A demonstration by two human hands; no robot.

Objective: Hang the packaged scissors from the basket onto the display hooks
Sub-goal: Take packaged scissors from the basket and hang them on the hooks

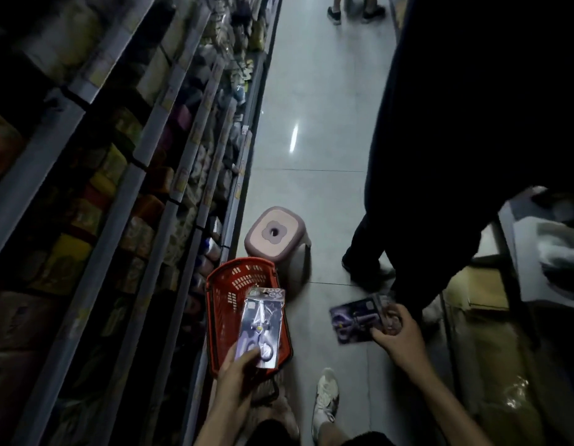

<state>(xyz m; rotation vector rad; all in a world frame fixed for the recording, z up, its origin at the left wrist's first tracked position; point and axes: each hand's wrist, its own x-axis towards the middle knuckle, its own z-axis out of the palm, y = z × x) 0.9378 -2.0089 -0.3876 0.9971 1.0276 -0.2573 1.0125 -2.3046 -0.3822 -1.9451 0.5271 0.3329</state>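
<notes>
Presently, item one: first scissors pack, a clear blister on a pale card, purple handles toward the wearer and blades pointing away; it is held lengthwise above the red basket. The left grip has it by the near end, thumb curled across the front over the handles and fingers hidden behind the card. Item two: second scissors pack, purple card, motion-blurred, lying sideways over bare floor to the right of the basket and apart from it. The right grip pinches its right end, fingers curled round the edge. The basket is perforated plastic and stands on the floor at its left edge, hard against the foot of the shelving; the first pack covers much of its inside. A pink stool sits just beyond the basket's far end. The wearer's white shoe is on the floor near the bottom edge. A standing person in dark clothes is at the right, with dim brown cartons behind. Other feet stand at the aisle's far end.
</notes>
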